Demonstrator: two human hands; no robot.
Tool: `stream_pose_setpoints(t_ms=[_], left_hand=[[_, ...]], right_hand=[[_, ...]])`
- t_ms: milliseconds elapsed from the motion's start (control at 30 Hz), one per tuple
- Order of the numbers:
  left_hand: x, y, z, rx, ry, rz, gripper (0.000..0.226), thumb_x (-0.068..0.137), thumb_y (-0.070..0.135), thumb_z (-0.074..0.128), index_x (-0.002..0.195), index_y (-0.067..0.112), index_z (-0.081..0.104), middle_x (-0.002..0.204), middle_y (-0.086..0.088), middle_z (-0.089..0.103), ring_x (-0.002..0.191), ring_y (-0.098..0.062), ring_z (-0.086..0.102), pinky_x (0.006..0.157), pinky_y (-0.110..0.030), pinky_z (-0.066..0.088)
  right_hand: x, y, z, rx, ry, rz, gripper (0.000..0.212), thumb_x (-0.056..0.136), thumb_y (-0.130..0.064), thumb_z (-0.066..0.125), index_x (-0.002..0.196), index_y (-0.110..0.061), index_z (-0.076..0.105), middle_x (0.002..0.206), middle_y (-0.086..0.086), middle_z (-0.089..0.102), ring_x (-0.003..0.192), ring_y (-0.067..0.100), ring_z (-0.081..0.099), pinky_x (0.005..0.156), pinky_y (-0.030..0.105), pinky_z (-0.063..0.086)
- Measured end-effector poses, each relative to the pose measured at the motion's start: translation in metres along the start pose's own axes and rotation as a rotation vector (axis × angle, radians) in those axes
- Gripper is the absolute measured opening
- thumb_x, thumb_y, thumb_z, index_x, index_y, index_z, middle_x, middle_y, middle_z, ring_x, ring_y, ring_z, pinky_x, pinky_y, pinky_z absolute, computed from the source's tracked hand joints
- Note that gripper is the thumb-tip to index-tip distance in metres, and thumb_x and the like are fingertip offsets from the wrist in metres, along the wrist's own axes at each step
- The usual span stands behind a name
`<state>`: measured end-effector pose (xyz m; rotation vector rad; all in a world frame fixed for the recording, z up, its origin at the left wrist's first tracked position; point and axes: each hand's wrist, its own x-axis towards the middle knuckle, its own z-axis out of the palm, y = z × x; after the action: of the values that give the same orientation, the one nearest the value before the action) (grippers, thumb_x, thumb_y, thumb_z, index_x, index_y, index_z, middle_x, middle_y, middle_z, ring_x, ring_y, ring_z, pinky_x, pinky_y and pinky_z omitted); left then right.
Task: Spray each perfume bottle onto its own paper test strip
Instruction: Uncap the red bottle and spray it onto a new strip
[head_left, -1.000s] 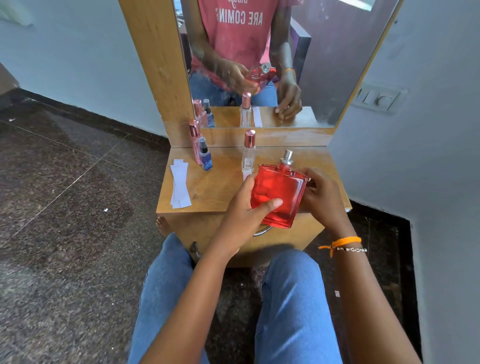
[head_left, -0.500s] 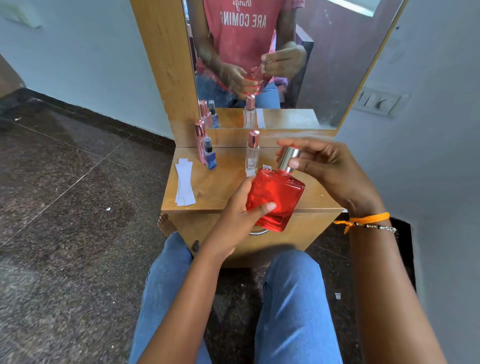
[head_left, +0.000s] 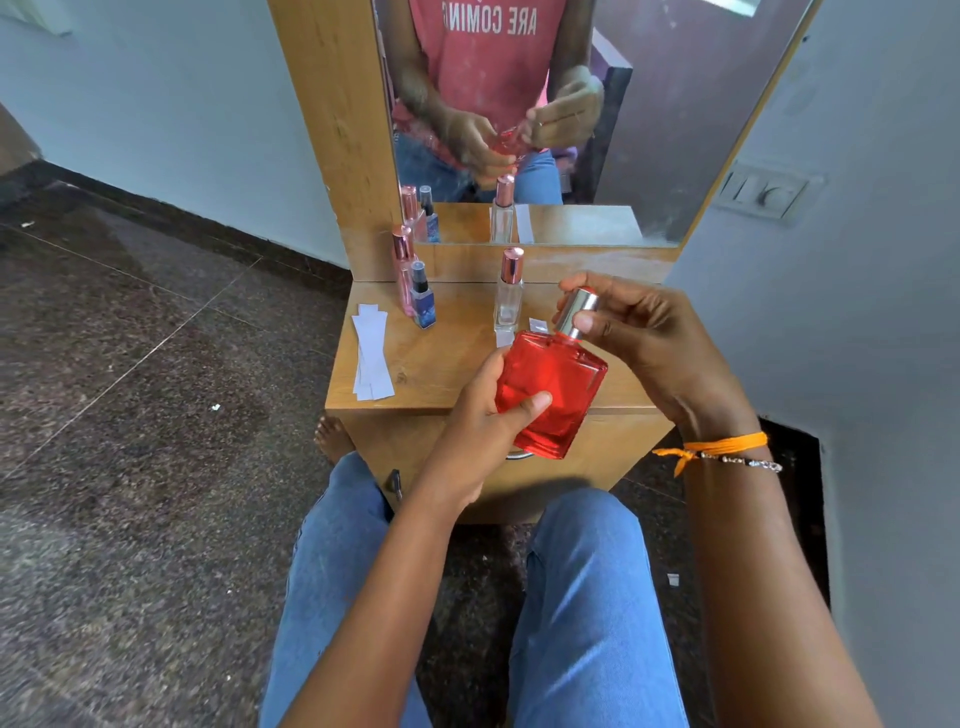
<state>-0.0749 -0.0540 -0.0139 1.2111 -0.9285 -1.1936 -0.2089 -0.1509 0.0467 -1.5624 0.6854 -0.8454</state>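
Note:
My left hand (head_left: 480, 434) grips a flat red perfume bottle (head_left: 556, 387), tilted, above the front edge of the small wooden dresser top (head_left: 441, 364). My right hand (head_left: 639, 338) pinches the silver cap (head_left: 576, 309) on the bottle's neck. A clear bottle with a pink cap (head_left: 509, 293) stands upright behind the red bottle. At the back left stand a tall pink bottle (head_left: 402, 267) and a small blue bottle (head_left: 422, 301). A stack of white paper test strips (head_left: 371, 353) lies on the left of the top. Two strip ends (head_left: 537, 326) show near the clear bottle.
A mirror (head_left: 571, 119) in a wooden frame rises behind the top and reflects the bottles and hands. A wall with a switch plate (head_left: 766, 195) stands close on the right. Dark stone floor (head_left: 130, 415) lies to the left. My knees in blue jeans (head_left: 587, 597) are below.
My right hand left the side of the red bottle, rose and closed on a silver cap over its sprayer. The bottle has tilted slightly in my left hand.

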Motion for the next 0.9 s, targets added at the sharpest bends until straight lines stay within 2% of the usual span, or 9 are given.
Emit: stream_pose_setpoints(t_ms=[67, 167, 267, 333, 500, 567, 633, 767, 900], left_hand=[[0.002, 0.002, 0.004, 0.022, 0.042, 0.023, 0.046, 0.087, 0.008, 0.060, 0.129, 0.020, 0.046, 0.119, -0.001, 0.062, 0.109, -0.010, 0.059, 0.077, -0.015, 0.051], [0.004, 0.001, 0.008, 0.071, 0.073, 0.085, 0.047, 0.087, 0.013, 0.062, 0.128, 0.027, 0.044, 0.116, 0.006, 0.062, 0.108, -0.005, 0.059, 0.085, -0.021, 0.050], [0.006, -0.001, 0.010, 0.179, 0.138, 0.146, 0.046, 0.084, 0.022, 0.064, 0.126, 0.030, 0.044, 0.112, 0.008, 0.061, 0.106, -0.006, 0.059, 0.092, -0.033, 0.050], [0.009, -0.001, 0.009, 0.210, 0.141, 0.158, 0.045, 0.085, 0.021, 0.064, 0.125, 0.028, 0.044, 0.112, 0.008, 0.061, 0.105, -0.005, 0.059, 0.094, -0.032, 0.048], [0.015, 0.008, 0.001, 0.062, 0.015, 0.100, 0.047, 0.088, 0.011, 0.060, 0.131, 0.016, 0.042, 0.117, 0.002, 0.061, 0.108, -0.007, 0.059, 0.084, -0.020, 0.048], [0.018, 0.010, -0.002, 0.034, -0.019, 0.071, 0.047, 0.088, 0.013, 0.060, 0.130, 0.016, 0.039, 0.118, 0.001, 0.060, 0.107, -0.006, 0.059, 0.085, -0.022, 0.049], [0.021, 0.011, -0.003, 0.101, -0.056, 0.040, 0.048, 0.087, 0.019, 0.061, 0.129, 0.021, 0.038, 0.123, 0.000, 0.057, 0.110, -0.009, 0.057, 0.089, -0.026, 0.049], [0.023, 0.014, -0.003, 0.294, 0.057, 0.128, 0.044, 0.089, 0.028, 0.059, 0.127, 0.029, 0.038, 0.123, 0.010, 0.049, 0.108, -0.006, 0.052, 0.088, -0.019, 0.046], [0.022, 0.018, -0.015, 0.339, 0.304, 0.200, 0.018, 0.092, 0.019, 0.053, 0.110, 0.023, 0.057, 0.108, 0.011, 0.059, 0.097, 0.002, 0.055, 0.077, -0.002, 0.039]], right_hand=[[0.000, -0.003, 0.004, -0.016, 0.044, -0.009, 0.035, 0.083, 0.011, 0.058, 0.111, -0.008, 0.062, 0.076, -0.012, 0.074, 0.077, 0.003, 0.067, 0.073, 0.017, 0.051], [-0.001, -0.005, 0.009, 0.007, 0.125, -0.020, 0.034, 0.083, 0.012, 0.058, 0.108, -0.011, 0.063, 0.075, -0.011, 0.073, 0.074, 0.000, 0.066, 0.069, 0.015, 0.051], [-0.002, 0.000, 0.022, -0.116, 0.288, -0.037, 0.033, 0.082, 0.006, 0.064, 0.109, -0.013, 0.066, 0.077, -0.008, 0.066, 0.070, -0.001, 0.061, 0.067, 0.016, 0.049], [-0.002, 0.001, 0.028, -0.263, 0.365, -0.071, 0.036, 0.081, -0.001, 0.069, 0.113, -0.019, 0.065, 0.076, -0.011, 0.064, 0.072, 0.003, 0.061, 0.069, 0.019, 0.049], [-0.018, 0.010, 0.012, -0.164, 0.167, 0.054, 0.057, 0.082, -0.026, 0.070, 0.135, -0.022, 0.048, 0.106, -0.001, 0.070, 0.101, 0.009, 0.065, 0.094, 0.031, 0.051], [-0.026, 0.018, 0.012, -0.160, 0.135, 0.101, 0.049, 0.076, -0.022, 0.074, 0.122, -0.015, 0.059, 0.109, 0.006, 0.070, 0.101, 0.016, 0.066, 0.095, 0.045, 0.052], [-0.032, 0.022, 0.015, -0.085, 0.193, 0.116, 0.035, 0.074, -0.006, 0.076, 0.106, -0.015, 0.065, 0.101, 0.008, 0.072, 0.092, 0.016, 0.067, 0.091, 0.049, 0.053], [-0.033, 0.025, 0.014, -0.094, 0.394, 0.065, 0.027, 0.075, -0.004, 0.076, 0.090, -0.024, 0.067, 0.090, 0.001, 0.073, 0.081, 0.015, 0.066, 0.079, 0.038, 0.056], [-0.017, 0.025, 0.019, -0.334, 0.628, -0.073, 0.032, 0.073, -0.013, 0.076, 0.078, -0.034, 0.052, 0.078, -0.014, 0.060, 0.066, -0.003, 0.054, 0.067, 0.014, 0.043]])
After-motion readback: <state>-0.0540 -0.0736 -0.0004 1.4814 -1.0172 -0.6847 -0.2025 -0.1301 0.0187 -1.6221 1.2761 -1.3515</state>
